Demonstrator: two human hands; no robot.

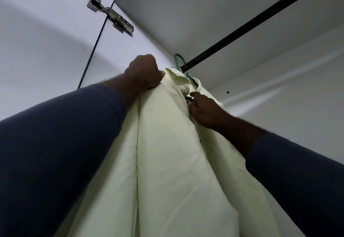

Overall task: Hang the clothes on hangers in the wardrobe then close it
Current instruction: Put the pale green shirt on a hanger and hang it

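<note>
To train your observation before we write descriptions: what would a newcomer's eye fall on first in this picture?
A pale green shirt fills the centre, draped on a green hanger whose hook sits at the near end of the black rail running to the upper right. The person's left grip holds the shirt's shoulder and the right grip pinches it by the collar. A metal hinge stands out at the upper left.

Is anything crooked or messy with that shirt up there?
A little. The collar of the pale shirt is crumpled and folded over, not lying flat on the green hanger, whose hook sits at the end of the black rod. The left hand grips the shoulder; the right hand pinches the neck. Nothing looks torn.
</note>
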